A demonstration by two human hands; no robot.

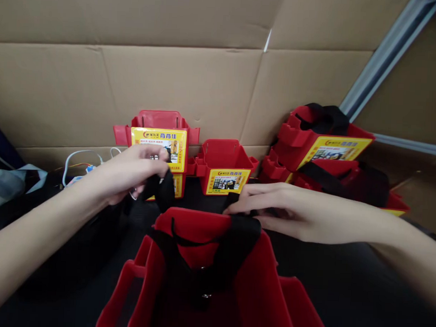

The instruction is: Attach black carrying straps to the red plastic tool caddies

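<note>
A red plastic tool box [257, 279] with side pockets stands in front of me, its open top facing up. A black strap [236, 245] loops over its far wall and hangs down inside, where small shiny metal bits show. Just beyond the far rim, my left hand [142, 173] is closed on a black strap end [165, 190]. At the rim's right part, my right hand [270, 206] pinches the strap where it passes over the wall; its fingertips are partly hidden.
Stacked red boxes with yellow labels [159, 147] stand back left, beside a single red box [225, 156]. More strapped red boxes [312, 133] are piled at right. White cables [70, 160] lie at left. Cardboard [178, 86] walls the back, and a metal post [386, 59] leans at right.
</note>
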